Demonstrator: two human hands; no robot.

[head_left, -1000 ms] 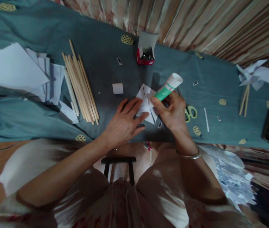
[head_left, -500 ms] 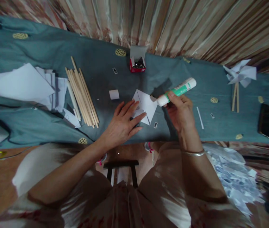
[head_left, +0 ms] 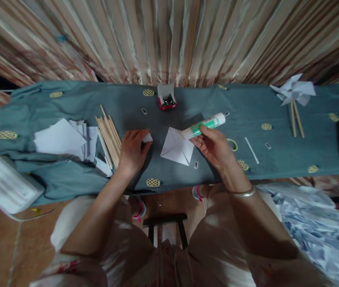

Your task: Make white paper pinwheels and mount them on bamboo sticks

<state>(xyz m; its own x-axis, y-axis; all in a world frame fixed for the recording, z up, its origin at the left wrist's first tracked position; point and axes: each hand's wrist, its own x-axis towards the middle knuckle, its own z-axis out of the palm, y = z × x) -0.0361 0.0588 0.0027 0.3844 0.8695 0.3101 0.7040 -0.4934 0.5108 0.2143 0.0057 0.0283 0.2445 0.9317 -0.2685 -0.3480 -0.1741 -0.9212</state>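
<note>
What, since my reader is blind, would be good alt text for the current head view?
A right hand holds a green-and-white tube at folded white paper on a teal cloth; the left hand holds a small white piece. Wooden sticks and stacked paper lie to the left, an open red box behind, a paper pinwheel to the right.

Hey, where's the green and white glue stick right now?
In the head view, just right of centre, the glue stick is in the right hand, its left end overlapping the upper right edge of the folded white paper.
</note>
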